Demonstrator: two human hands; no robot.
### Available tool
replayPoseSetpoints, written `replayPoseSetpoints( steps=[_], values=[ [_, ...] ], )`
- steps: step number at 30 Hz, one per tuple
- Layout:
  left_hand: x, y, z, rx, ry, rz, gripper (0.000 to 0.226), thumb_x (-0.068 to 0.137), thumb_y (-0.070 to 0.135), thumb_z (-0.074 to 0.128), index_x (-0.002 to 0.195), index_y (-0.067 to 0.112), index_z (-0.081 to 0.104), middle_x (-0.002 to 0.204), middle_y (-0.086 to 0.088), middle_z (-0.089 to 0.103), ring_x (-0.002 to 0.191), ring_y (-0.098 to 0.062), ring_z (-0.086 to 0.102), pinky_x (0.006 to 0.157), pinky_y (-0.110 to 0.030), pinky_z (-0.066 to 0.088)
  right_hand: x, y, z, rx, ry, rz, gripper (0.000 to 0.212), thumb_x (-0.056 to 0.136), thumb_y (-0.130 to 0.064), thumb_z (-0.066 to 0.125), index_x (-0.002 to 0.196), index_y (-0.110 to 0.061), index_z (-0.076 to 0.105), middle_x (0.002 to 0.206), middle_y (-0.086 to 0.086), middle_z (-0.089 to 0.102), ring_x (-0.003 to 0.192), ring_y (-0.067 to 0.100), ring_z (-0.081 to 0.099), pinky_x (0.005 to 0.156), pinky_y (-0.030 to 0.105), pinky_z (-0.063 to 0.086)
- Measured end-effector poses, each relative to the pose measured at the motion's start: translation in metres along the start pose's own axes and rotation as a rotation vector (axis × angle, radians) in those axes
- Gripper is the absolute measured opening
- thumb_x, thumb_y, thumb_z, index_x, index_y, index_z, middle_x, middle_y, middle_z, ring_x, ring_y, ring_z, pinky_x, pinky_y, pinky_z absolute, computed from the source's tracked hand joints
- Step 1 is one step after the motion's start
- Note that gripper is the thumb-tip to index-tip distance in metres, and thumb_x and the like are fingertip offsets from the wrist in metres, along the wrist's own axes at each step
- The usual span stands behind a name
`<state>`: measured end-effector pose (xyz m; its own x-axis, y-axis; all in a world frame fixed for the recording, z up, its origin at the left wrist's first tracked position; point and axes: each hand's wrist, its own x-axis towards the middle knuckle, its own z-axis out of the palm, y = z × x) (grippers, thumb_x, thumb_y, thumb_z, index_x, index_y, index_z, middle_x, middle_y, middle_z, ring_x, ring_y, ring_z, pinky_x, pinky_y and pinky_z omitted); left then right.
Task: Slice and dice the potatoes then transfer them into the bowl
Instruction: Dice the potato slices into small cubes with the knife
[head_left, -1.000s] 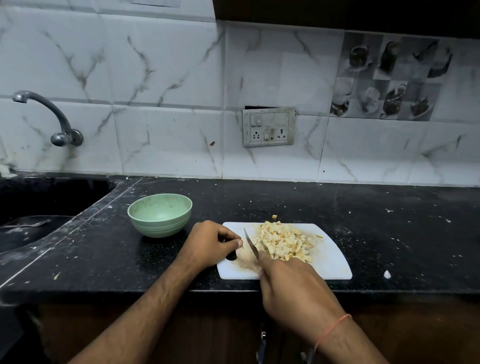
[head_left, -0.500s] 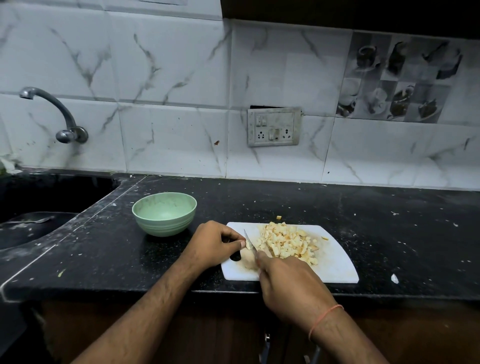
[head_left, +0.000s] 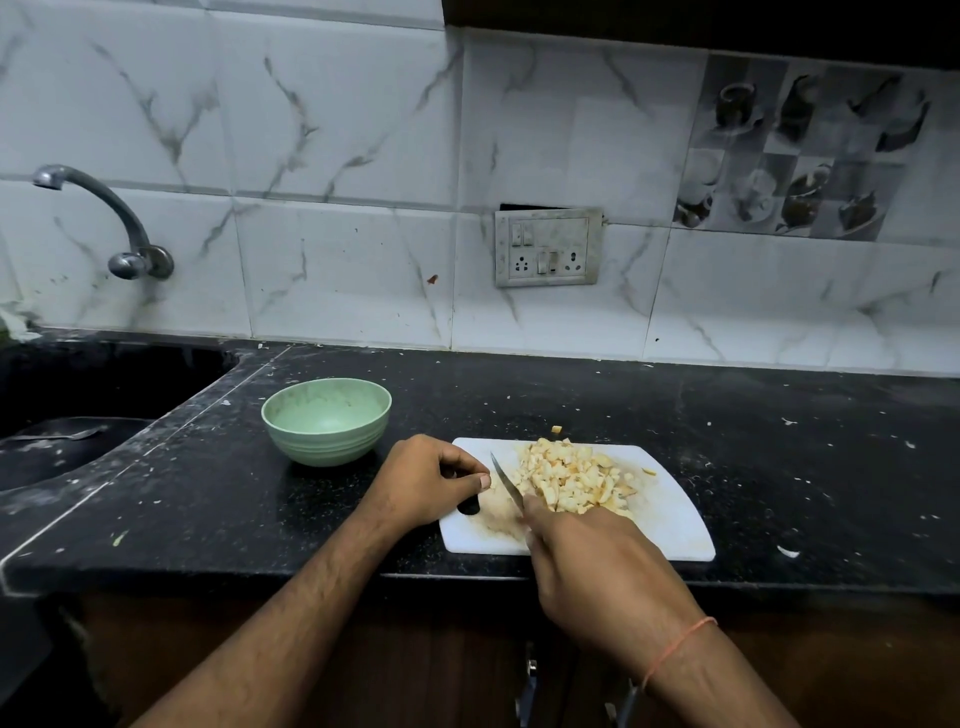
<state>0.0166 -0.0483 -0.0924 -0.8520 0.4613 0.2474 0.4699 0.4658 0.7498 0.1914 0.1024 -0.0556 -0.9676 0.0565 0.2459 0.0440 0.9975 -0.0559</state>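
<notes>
On the black speckled stone counter (head_left: 727, 441), the white plastic cutting board (head_left: 670, 525) carries the heap of pale yellow diced potato pieces (head_left: 569, 475), with the empty pale green ribbed bowl (head_left: 327, 421) just left. The right hand (head_left: 597, 566) grips the small steel-bladed knife (head_left: 506, 480), and the left hand (head_left: 426, 480) curls at the board's left edge, apparently gripping it. To transfer cleanly, I would bring board and bowl together and sweep with the blade's flat.

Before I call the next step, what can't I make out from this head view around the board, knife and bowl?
- Knife handle: hidden inside the right hand.
- Cutting board left edge: covered by the left hand; whether it grips the board is unclear.
- Potato pieces nearest the person: partly hidden by the right hand.
- Bowl residue: too faint to identify.
- Sink contents: dark, cut off at left edge.
</notes>
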Motion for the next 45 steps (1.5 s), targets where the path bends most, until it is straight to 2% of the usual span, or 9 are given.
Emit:
replayPoseSetpoints(
  steps=[12, 14, 22, 27, 33, 35, 37, 40, 45],
  values=[
    [0.001, -0.001, -0.001, 0.03, 0.015, -0.002, 0.005, 0.091, 0.027, 0.081, 0.09, 0.031, 0.084, 0.069, 0.014, 0.077, 0.067, 0.0, 0.072, 0.063, -0.017, 0.049, 0.01, -0.004, 0.014, 0.009, -0.036, 0.009, 0.051, 0.106, -0.03, 0.039, 0.156, -0.029, 0.032, 0.094, 0.004, 0.06, 0.082, 0.025, 0.049, 0.068, 0.035, 0.038],
    [0.003, -0.004, -0.001, 0.046, 0.034, -0.004, 0.004, 0.089, 0.029, 0.083, 0.089, 0.033, 0.084, 0.07, 0.017, 0.076, 0.073, -0.006, 0.075, 0.07, -0.023, 0.055, 0.011, -0.005, 0.015, -0.012, -0.05, -0.009, 0.052, 0.105, -0.028, 0.04, 0.156, -0.028, 0.032, 0.096, 0.006, 0.062, 0.087, 0.027, 0.054, 0.069, 0.035, 0.037],
    [0.001, 0.0, -0.001, -0.014, 0.021, -0.026, 0.004, 0.09, 0.023, 0.083, 0.087, 0.026, 0.084, 0.068, 0.009, 0.078, 0.072, 0.003, 0.075, 0.073, -0.013, 0.052, 0.003, 0.018, -0.006, 0.006, -0.124, -0.077, 0.049, 0.108, -0.039, 0.035, 0.157, -0.04, 0.029, 0.096, 0.005, 0.058, 0.093, 0.027, 0.058, 0.075, 0.037, 0.046],
    [0.0, 0.001, -0.002, -0.03, 0.018, -0.018, 0.003, 0.091, 0.022, 0.083, 0.088, 0.024, 0.083, 0.068, 0.008, 0.078, 0.07, 0.001, 0.075, 0.066, -0.006, 0.047, -0.013, 0.046, -0.013, 0.04, -0.077, -0.053, 0.046, 0.106, -0.049, 0.036, 0.152, -0.048, 0.032, 0.11, 0.0, 0.066, 0.109, 0.023, 0.06, 0.085, 0.036, 0.049],
    [-0.004, 0.002, 0.0, -0.045, 0.022, 0.03, 0.007, 0.092, 0.021, 0.083, 0.097, 0.026, 0.084, 0.071, 0.009, 0.079, 0.072, -0.004, 0.077, 0.071, -0.01, 0.051, 0.01, 0.089, -0.007, 0.387, 0.054, -0.068, 0.041, 0.103, -0.048, 0.053, 0.143, -0.056, 0.049, 0.106, -0.024, 0.074, 0.084, -0.004, 0.064, 0.071, 0.016, 0.046],
    [-0.004, 0.002, 0.0, -0.056, 0.0, 0.049, 0.013, 0.094, 0.019, 0.081, 0.105, 0.026, 0.084, 0.079, 0.012, 0.08, 0.073, -0.007, 0.078, 0.074, -0.013, 0.053, 0.019, 0.103, -0.007, 0.466, 0.074, -0.073, 0.037, 0.103, -0.044, 0.055, 0.139, -0.054, 0.054, 0.081, -0.027, 0.072, 0.061, 0.0, 0.058, 0.056, 0.017, 0.04],
    [-0.004, 0.003, 0.001, -0.068, -0.034, 0.073, 0.018, 0.096, 0.018, 0.078, 0.112, 0.025, 0.083, 0.091, 0.016, 0.081, 0.074, -0.01, 0.079, 0.079, -0.018, 0.058, 0.026, 0.117, -0.005, 0.58, 0.082, -0.082, 0.034, 0.104, -0.037, 0.057, 0.134, -0.053, 0.057, 0.062, -0.028, 0.062, 0.053, -0.001, 0.052, 0.055, 0.014, 0.036],
    [-0.004, 0.005, 0.001, -0.065, -0.068, 0.102, 0.022, 0.1, 0.019, 0.074, 0.12, 0.027, 0.08, 0.102, 0.02, 0.08, 0.075, -0.012, 0.078, 0.088, -0.023, 0.06, 0.037, 0.139, 0.003, 0.859, 0.155, -0.042, 0.031, 0.103, -0.032, 0.059, 0.129, -0.047, 0.067, 0.058, -0.007, 0.056, 0.055, 0.008, 0.048, 0.056, 0.025, 0.04],
    [-0.002, 0.003, 0.0, -0.059, -0.05, 0.183, 0.024, 0.101, 0.017, 0.071, 0.118, 0.031, 0.08, 0.104, 0.022, 0.079, 0.079, -0.012, 0.077, 0.09, -0.027, 0.059, 0.052, 0.162, 0.026, 1.201, 0.23, 0.143, 0.027, 0.104, -0.025, 0.057, 0.125, -0.025, 0.074, 0.056, 0.015, 0.043, 0.047, 0.015, 0.036, 0.041, 0.022, 0.028]
  ],
)
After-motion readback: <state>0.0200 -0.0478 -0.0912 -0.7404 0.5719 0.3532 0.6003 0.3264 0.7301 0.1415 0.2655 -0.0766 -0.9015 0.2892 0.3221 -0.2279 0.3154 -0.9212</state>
